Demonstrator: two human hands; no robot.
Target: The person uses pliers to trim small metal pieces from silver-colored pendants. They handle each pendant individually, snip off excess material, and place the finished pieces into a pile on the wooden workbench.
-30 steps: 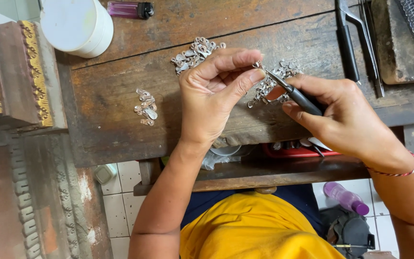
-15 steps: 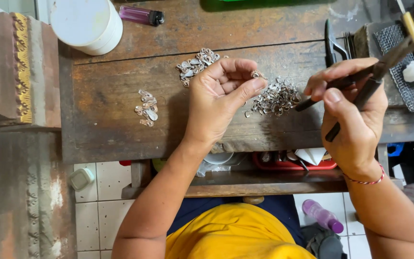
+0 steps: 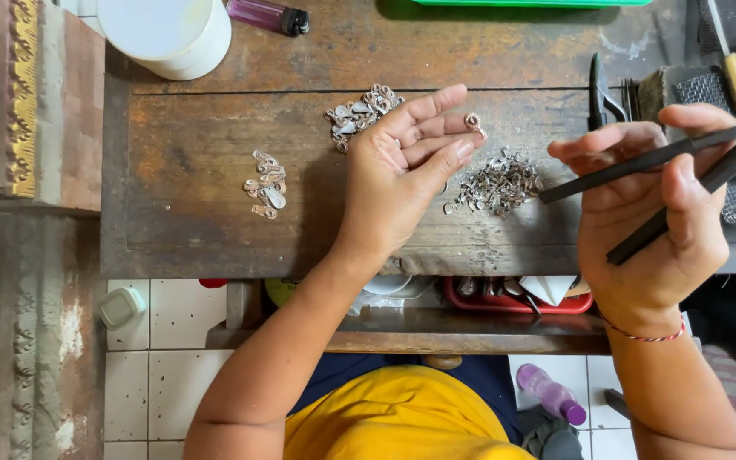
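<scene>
My left hand [image 3: 406, 166] hovers palm-up over the wooden workbench [image 3: 215, 230], with a tiny silver ornament [image 3: 473, 122] resting at its fingertips. My right hand [image 3: 653, 213] is raised at the right and grips black pliers [image 3: 658, 192], whose jaws point right toward a white bit by a wire mesh pad [image 3: 709, 94]. Between the hands lies a heap of small silver pieces [image 3: 497, 182]. A second heap [image 3: 359, 111] lies behind my left hand, and a smaller cluster [image 3: 267, 184] sits to its left.
A white round container [image 3: 168, 34] and a purple lighter [image 3: 266, 15] stand at the back. Black tweezers [image 3: 598, 94] and brushes lie back right. A red tray [image 3: 517, 294] sits on a shelf under the bench. A carved wooden block [image 3: 31, 102] stands left.
My right hand has carried the pliers away from my left hand to the right. My left hand has opened and turned palm-up, showing the small ornament at its fingertips.
</scene>
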